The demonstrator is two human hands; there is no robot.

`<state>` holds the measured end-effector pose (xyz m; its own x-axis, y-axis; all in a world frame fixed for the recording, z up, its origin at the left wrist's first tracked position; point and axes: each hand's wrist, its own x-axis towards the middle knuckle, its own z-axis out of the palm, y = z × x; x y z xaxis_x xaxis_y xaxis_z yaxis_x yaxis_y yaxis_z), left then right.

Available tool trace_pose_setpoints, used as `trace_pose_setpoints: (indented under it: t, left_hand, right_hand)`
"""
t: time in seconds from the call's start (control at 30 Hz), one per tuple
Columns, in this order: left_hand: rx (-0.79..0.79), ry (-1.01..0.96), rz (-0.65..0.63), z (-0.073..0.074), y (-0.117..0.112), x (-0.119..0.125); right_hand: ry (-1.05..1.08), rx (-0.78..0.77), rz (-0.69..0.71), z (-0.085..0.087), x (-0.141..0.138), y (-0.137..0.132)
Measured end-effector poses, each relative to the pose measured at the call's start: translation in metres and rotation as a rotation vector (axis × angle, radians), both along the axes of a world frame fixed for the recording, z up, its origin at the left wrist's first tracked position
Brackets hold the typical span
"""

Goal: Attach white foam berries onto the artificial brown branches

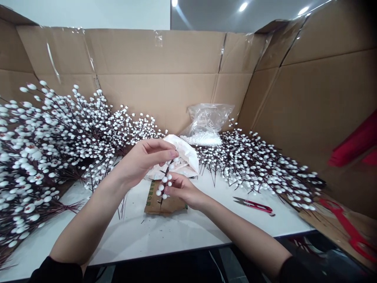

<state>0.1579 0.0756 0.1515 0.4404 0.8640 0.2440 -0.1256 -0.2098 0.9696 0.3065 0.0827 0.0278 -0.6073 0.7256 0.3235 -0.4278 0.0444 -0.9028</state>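
left hand [151, 156]: grip pinches berry sprig [164, 179] up top | right hand [185, 192]: grip holds its middle | I'd squeeze lightly, twist gently

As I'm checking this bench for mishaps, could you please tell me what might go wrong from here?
The left hand and right hand both pinch one thin sprig, so pulling or twisting might bend it or loosen its white berries. The red-handled snips lie with bare blades near the right forearm, so a careless reach could cause a nick.
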Motion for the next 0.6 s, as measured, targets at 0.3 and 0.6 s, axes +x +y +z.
trace_pose_setpoints:
  t: [0.3,0.6]
  left_hand:
    - [-0.134,-0.039,-0.121,0.0028,-0.0017,0.0009]
    - [-0.151,-0.054,-0.235,0.0014,-0.0021,-0.0009]
  right_hand:
    - [-0.010,0.039,0.010,-0.0034,0.0025,0.0013]
    - [0.008,0.041,0.011,-0.0037,0.0019,0.0006]
